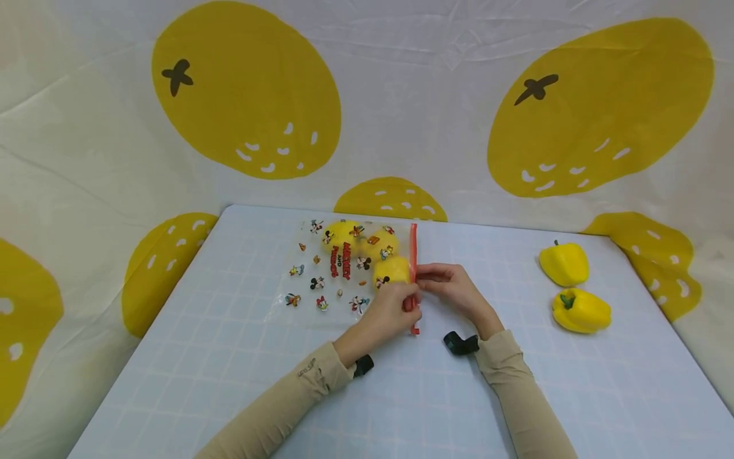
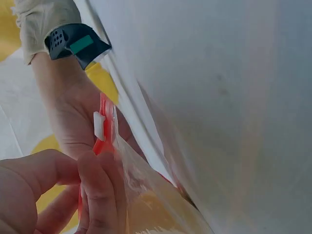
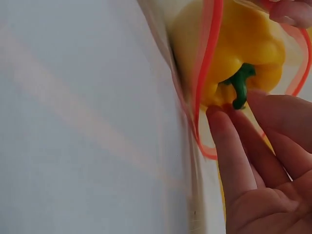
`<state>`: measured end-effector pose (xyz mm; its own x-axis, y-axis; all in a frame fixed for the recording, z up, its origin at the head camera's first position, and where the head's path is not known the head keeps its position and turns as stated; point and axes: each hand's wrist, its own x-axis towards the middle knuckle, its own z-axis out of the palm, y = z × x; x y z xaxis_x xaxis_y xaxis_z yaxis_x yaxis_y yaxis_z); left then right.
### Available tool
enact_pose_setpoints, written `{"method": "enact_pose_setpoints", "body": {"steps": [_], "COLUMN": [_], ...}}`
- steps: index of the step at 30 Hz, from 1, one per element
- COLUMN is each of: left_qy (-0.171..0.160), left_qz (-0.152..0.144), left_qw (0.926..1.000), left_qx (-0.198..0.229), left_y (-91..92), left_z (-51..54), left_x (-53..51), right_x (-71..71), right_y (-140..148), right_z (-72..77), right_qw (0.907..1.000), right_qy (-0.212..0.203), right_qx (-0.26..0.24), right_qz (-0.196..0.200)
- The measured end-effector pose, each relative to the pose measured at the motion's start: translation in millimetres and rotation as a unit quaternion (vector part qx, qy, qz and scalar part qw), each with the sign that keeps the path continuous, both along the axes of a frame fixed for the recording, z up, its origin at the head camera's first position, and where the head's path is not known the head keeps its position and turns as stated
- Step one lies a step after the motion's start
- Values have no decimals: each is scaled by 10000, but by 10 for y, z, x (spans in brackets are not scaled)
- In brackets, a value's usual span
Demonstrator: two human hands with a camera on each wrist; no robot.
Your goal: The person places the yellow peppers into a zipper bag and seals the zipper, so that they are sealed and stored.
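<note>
A clear zip bag (image 1: 301, 280) printed with cartoon figures lies flat on the table, its red zip edge (image 1: 413, 245) facing right. Several yellow things show through it; the nearest to the mouth is a yellow bell pepper (image 3: 229, 34) with a green stem. My left hand (image 1: 392, 310) pinches the red edge between thumb and fingers, near a white slider (image 2: 99, 126). At the bag's mouth is my right hand (image 1: 453, 290), its fairly straight fingertips (image 3: 222, 122) touching the pepper's stem end.
Two more yellow bell peppers, one at the back (image 1: 564, 263) and one in front (image 1: 582, 311), lie on the table's right side. A pale checked cloth (image 1: 201, 357) covers the table. Behind stands a white curtain (image 1: 401, 95) with big yellow fruit prints.
</note>
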<state>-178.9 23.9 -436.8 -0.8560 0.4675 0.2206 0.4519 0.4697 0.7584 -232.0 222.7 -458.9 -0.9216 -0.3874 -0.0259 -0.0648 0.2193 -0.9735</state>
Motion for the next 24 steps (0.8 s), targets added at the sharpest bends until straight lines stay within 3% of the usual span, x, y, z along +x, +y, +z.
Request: {"method": "enact_pose_setpoints", "body": {"steps": [4, 9, 16, 19, 24], "left_qy": [-297, -745, -417, -346, -191], "left_qz": [-31, -139, -302, -229, -175], "left_qw": [9996, 9961, 9953, 9966, 9993], "left_qx": [-13, -442, -825, -714, -262], "left_y": [-14, -30, -26, -26, -31], "left_z": [-3, 17, -6, -17, -46], "left_x": [23, 54, 57, 53, 43], "right_x": [1, 1, 9, 19, 79], "right_y": [21, 49, 47, 51, 136], "right_z": [-4, -30, -50, -39, 69], "right_qw": [9998, 9995, 9985, 9985, 9998], "right_qy": [-178, -315, -423, -376, -72], "right_qx": [-71, -79, -343, -397, 154], "right_qz": [-13, 2, 41, 60, -47]}}
